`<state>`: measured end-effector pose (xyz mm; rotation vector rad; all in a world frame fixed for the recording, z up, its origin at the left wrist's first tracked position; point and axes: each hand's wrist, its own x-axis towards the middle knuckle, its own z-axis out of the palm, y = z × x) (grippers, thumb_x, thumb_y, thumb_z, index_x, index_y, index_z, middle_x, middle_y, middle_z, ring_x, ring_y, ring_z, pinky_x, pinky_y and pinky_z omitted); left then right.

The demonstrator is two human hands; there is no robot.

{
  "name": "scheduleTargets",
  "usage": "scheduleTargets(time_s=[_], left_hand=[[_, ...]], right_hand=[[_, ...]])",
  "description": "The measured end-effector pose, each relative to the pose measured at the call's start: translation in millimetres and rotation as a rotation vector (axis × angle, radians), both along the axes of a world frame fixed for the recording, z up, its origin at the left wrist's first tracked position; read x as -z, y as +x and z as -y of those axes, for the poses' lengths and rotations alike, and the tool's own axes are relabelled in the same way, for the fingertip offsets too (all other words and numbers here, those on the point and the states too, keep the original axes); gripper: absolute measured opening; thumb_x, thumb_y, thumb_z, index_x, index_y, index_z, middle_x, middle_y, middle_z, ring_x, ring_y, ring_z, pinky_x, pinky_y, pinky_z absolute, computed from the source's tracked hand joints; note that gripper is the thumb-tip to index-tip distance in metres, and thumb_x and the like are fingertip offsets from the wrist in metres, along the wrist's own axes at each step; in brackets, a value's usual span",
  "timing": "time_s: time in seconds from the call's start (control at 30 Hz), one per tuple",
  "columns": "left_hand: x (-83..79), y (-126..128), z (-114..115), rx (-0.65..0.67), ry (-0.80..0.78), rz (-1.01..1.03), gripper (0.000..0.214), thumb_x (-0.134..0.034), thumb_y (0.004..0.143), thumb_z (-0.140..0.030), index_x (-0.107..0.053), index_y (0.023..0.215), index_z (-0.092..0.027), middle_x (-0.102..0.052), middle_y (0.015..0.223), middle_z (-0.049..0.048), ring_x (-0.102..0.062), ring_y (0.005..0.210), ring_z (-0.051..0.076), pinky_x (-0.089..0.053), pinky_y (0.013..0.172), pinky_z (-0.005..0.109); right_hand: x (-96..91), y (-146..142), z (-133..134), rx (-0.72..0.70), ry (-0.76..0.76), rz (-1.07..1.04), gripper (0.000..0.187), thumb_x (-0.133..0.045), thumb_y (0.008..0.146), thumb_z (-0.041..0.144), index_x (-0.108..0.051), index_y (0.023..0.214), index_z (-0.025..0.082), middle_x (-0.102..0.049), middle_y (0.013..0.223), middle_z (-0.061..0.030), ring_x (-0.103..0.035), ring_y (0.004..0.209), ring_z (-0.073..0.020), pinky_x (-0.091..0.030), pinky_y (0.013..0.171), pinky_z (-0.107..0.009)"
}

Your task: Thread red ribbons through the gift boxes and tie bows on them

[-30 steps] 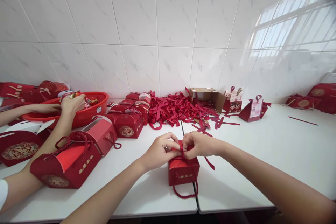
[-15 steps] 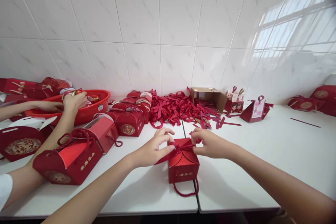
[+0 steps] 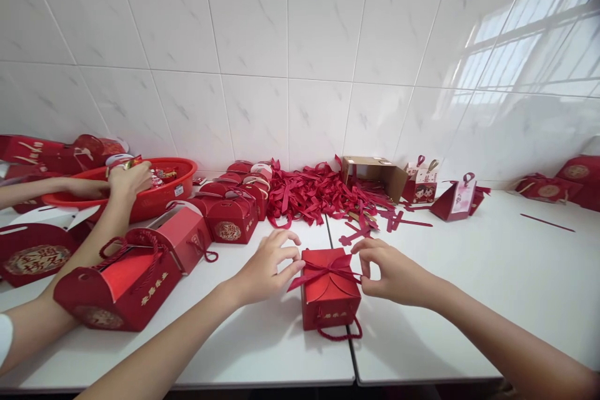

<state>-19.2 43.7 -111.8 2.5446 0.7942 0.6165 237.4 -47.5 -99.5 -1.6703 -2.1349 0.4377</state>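
Note:
A small red gift box (image 3: pixel 329 300) with a cord handle stands at the table's near edge, over the seam between two white tabletops. A dark red ribbon (image 3: pixel 324 269) is tied across its closed top. My left hand (image 3: pixel 263 267) is at the box's left side, thumb and fingers pinching the ribbon's left end. My right hand (image 3: pixel 390 274) is at the right side, fingers curled and pinching the ribbon's right end. Both hands rest just above the box top.
A pile of loose red ribbons (image 3: pixel 315 192) lies by the tiled wall, beside an open cardboard box (image 3: pixel 374 170) and small printed boxes (image 3: pixel 420 184). At the left, another person's hand (image 3: pixel 127 178) reaches into a red basin (image 3: pixel 180 189). Larger red boxes (image 3: pixel 117 284) stand nearby.
My hands have drawn apart from the middle of the box top to its two sides, pulling the ribbon ends outward. The ribbon now lies tied across the closed top.

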Motion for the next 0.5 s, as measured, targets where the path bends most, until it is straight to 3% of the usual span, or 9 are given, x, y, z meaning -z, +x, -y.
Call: scheduleTargets(time_s=[0.1, 0.17, 0.23, 0.3, 0.4, 0.5], left_hand=[[6.9, -0.5, 0.5, 0.068, -0.234, 0.098, 0.024, -0.044, 0.090, -0.034, -0.054, 0.074, -0.018, -0.053, 0.115, 0.0076, -0.052, 0.101, 0.019, -0.045, 0.087, 0.033], [11.7, 0.3, 1.6, 0.091, -0.323, 0.142, 0.018, -0.049, 0.088, -0.034, -0.052, 0.078, -0.019, -0.051, 0.119, 0.0073, -0.053, 0.102, 0.018, -0.047, 0.083, 0.030], [16.1, 3.5, 5.3, 0.111, -0.374, 0.181, 0.012, -0.052, 0.087, -0.032, -0.051, 0.087, -0.020, -0.050, 0.120, 0.0074, -0.053, 0.105, 0.019, -0.047, 0.083, 0.030], [19.4, 8.3, 11.7, 0.126, -0.428, 0.228, 0.024, -0.055, 0.086, -0.030, -0.045, 0.107, -0.024, -0.048, 0.123, 0.0078, -0.052, 0.109, 0.019, -0.047, 0.085, 0.032], [21.4, 13.0, 21.8, 0.138, -0.531, 0.288, 0.065, -0.057, 0.085, -0.027, -0.013, 0.132, -0.035, -0.038, 0.135, 0.0105, -0.051, 0.114, 0.019, -0.047, 0.087, 0.035], [21.3, 9.3, 23.8, 0.140, -0.592, 0.265, 0.069, -0.054, 0.088, -0.033, -0.003, 0.135, -0.038, -0.030, 0.141, 0.0131, -0.050, 0.115, 0.022, -0.048, 0.085, 0.038]], right_hand=[[-1.5, 6.3, 1.3, -0.112, -0.026, -0.109, 0.006, -0.058, 0.077, 0.022, -0.054, 0.081, 0.022, -0.060, 0.109, -0.0058, -0.056, 0.101, -0.0205, -0.046, 0.086, -0.036], [-2.4, 4.8, 2.1, -0.171, -0.021, -0.163, 0.028, -0.060, 0.080, 0.033, -0.054, 0.105, 0.023, -0.055, 0.120, -0.0079, -0.053, 0.109, -0.0211, -0.045, 0.091, -0.035], [-2.5, -4.0, 4.3, -0.231, -0.002, -0.137, 0.062, -0.067, 0.074, 0.045, -0.044, 0.127, 0.025, -0.042, 0.137, -0.0126, -0.042, 0.125, -0.0263, -0.040, 0.098, -0.038], [-2.1, -16.7, 9.0, -0.321, 0.030, -0.031, 0.084, -0.072, 0.068, 0.049, -0.034, 0.140, 0.027, -0.031, 0.146, -0.0146, -0.031, 0.133, -0.0318, -0.034, 0.103, -0.043], [-2.7, -24.6, 20.1, -0.400, 0.075, 0.141, 0.081, -0.066, 0.074, 0.045, -0.029, 0.144, 0.031, -0.032, 0.146, -0.0137, -0.036, 0.129, -0.0332, -0.031, 0.103, -0.048], [-3.8, 2.7, 29.3, -0.295, 0.028, 0.234, 0.071, -0.065, 0.075, 0.043, -0.037, 0.139, 0.032, -0.036, 0.144, -0.0119, -0.043, 0.123, -0.0322, -0.035, 0.100, -0.047]])
